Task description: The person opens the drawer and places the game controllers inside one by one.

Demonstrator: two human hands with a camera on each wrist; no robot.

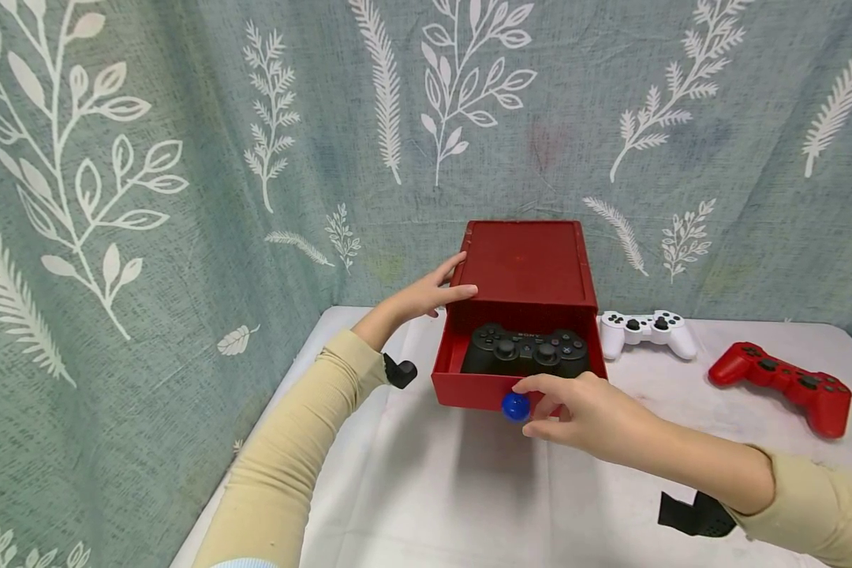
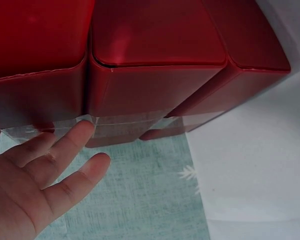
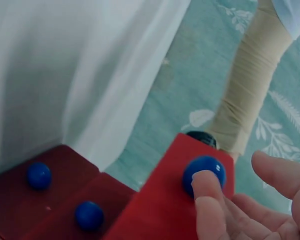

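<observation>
A red drawer box (image 1: 525, 260) stands at the back of the table with its top drawer (image 1: 468, 389) pulled out. Inside the drawer lies a black game controller (image 1: 525, 351). My right hand (image 1: 582, 414) is at the blue round knob (image 1: 516, 406) on the drawer front, one fingertip right by it, thumb and forefinger spread apart. In the right wrist view a finger overlaps the knob (image 3: 205, 172). My left hand (image 1: 426, 298) rests at the box's upper left side, fingers spread; in the left wrist view its fingertips lie along the red side wall (image 2: 150, 90).
Right of the box lie a white game controller (image 1: 646, 335) and a red game controller (image 1: 781, 386) on the white tablecloth (image 1: 426, 489). Two more blue knobs, one (image 3: 39, 176) and another (image 3: 89, 216), sit on lower drawers. A green leaf-patterned curtain (image 1: 369, 134) hangs behind and left.
</observation>
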